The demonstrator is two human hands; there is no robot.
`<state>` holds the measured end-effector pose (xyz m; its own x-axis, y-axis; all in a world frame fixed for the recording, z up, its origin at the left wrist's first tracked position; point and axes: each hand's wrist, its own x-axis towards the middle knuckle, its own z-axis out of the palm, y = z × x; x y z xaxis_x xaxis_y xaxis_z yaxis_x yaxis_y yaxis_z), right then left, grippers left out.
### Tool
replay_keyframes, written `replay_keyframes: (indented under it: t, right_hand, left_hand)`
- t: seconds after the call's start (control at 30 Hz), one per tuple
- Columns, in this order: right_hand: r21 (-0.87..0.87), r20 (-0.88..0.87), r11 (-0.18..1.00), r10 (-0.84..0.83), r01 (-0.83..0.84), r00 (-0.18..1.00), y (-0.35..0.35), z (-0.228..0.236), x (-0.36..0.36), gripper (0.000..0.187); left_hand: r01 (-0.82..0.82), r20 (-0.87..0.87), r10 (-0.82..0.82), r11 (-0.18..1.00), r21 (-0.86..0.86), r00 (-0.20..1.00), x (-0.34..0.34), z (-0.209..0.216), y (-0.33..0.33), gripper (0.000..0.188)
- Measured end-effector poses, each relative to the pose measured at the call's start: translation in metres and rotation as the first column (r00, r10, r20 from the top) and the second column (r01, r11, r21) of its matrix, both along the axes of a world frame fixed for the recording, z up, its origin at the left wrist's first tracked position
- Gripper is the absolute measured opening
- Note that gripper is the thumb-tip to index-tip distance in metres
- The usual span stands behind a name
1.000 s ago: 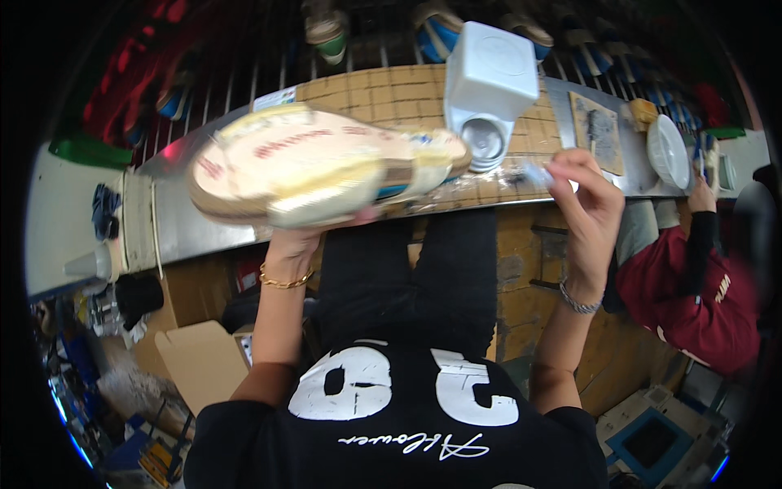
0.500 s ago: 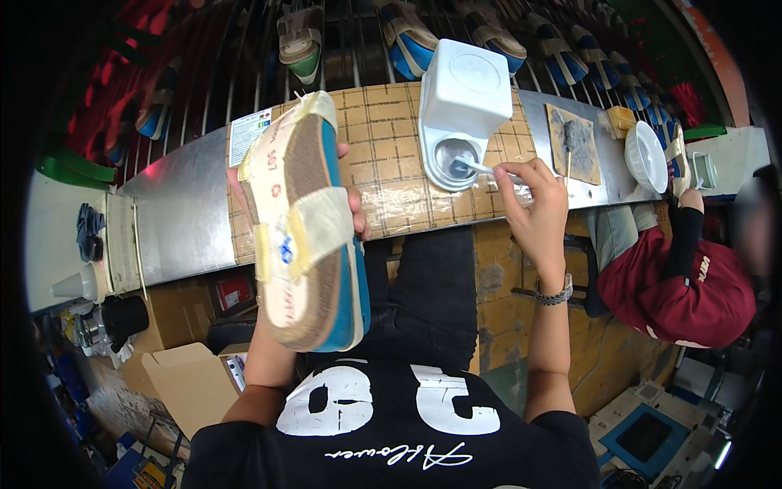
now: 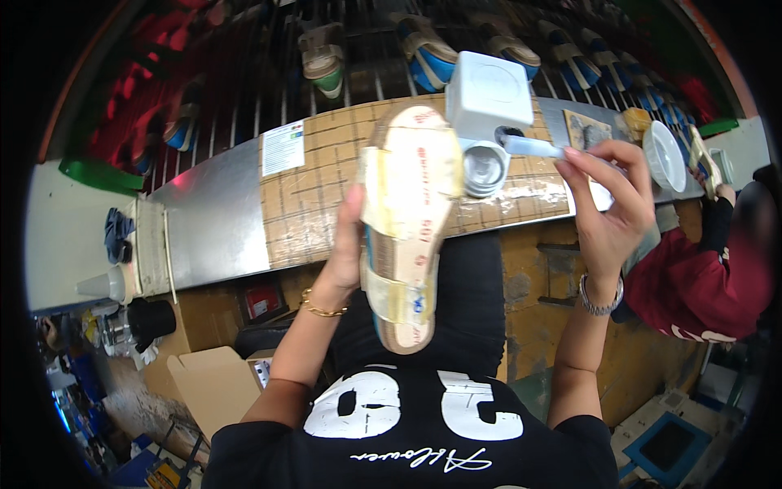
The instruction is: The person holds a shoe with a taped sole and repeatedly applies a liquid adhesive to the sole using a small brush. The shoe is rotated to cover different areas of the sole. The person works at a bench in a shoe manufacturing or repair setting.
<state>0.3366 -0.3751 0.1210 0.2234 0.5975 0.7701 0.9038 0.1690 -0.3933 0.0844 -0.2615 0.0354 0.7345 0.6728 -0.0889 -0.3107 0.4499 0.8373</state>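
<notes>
My left hand [image 3: 349, 244] grips a sandal [image 3: 411, 204] along its left side and holds it raised over the table's front edge. The sandal has pale straps, a light printed footbed, a brown rim and a blue sole layer that just shows at the side. Between the fingers of my right hand [image 3: 615, 196] is a brush [image 3: 533, 147] with a pale handle; its dark bristles are out of the cup, just above its right rim. That round cup [image 3: 485, 167] is the front part of a white dispenser [image 3: 489, 94] on the cardboard sheet [image 3: 318, 200].
Beyond the metal table [image 3: 208, 220], several sandals sit on a rack of bars, one with a green sole [image 3: 324, 69]. A white bowl [image 3: 664, 155] and a yellow block [image 3: 635, 125] stand at the right. A co-worker in a maroon top [image 3: 705, 277] sits there.
The brush has come up out of the cup and moved right with my right hand. My left hand has shifted the sandal rightward and turned its footbed more toward the camera. The view has shifted slightly.
</notes>
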Motion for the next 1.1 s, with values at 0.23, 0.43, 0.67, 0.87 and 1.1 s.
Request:
replay_keyframes:
  t: [0.23,0.43,0.67,0.87,1.1]
  right_hand:
    - [-0.044,-0.267,0.973,0.206,-0.225,0.941,-0.004,0.008,-0.059,0.028]
    - [0.002,-0.174,0.987,0.157,-0.159,0.972,0.003,0.021,-0.06,0.028]
    - [0.066,-0.103,0.985,0.166,-0.16,0.981,0.001,0.029,-0.057,0.025]
    - [0.029,-0.108,0.964,0.266,-0.265,0.958,-0.006,0.029,-0.051,0.028]
    - [-0.035,-0.128,0.955,0.289,-0.295,0.949,-0.013,0.032,-0.049,0.026]
  left_hand:
    - [0.094,0.031,-0.1,0.985,0.145,0.995,0.013,0.034,-0.015,0.093]
    - [0.085,-0.013,-0.084,0.962,0.261,0.996,0.009,0.04,-0.018,0.094]
    - [0.108,-0.015,-0.108,0.956,0.274,0.994,0.006,0.039,-0.018,0.099]
    - [0.107,0.004,-0.113,0.953,0.284,0.994,0.006,0.045,-0.022,0.101]
    - [0.089,-0.003,-0.092,0.959,0.27,0.996,0.004,0.047,-0.024,0.101]
